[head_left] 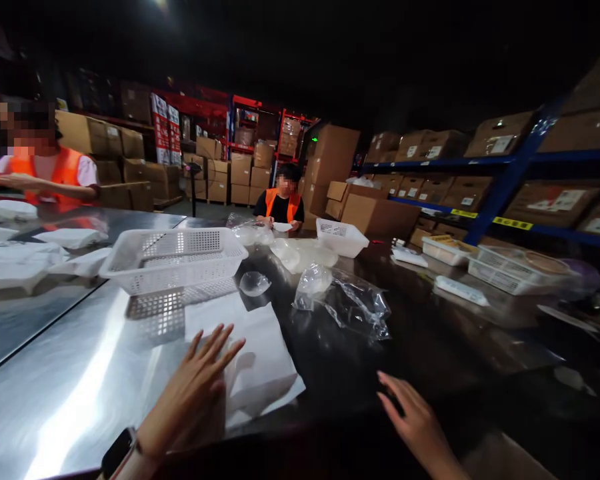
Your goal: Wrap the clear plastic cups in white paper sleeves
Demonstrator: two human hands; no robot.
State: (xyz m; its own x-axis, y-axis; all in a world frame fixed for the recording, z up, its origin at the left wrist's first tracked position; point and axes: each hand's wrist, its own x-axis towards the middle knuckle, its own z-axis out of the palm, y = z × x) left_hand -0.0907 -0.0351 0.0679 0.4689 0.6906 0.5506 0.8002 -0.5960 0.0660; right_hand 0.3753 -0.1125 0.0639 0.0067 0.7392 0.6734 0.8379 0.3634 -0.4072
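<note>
"Hands?"
"Left hand (196, 375), nearer: fingers spread over white paper (265, 370), holding nothing visible. Right hand (416, 417): fingers parted, seemingly empty, well apart."
"Paper?"
"Flat on the desk (340, 373), right of the left fingers, long axis seemingly running away."

The left hand (207, 363) is out flat over the table (80, 373), in from its near edge. Its back is up, and its fingers are spread and point to the far edge. The thumb is partly tucked under. The left wrist is almost straight. The right hand (413, 413) is by the near edge, well apart from the left one. Its fingers bend a little and point inward, with a gap before the thumb.
</note>
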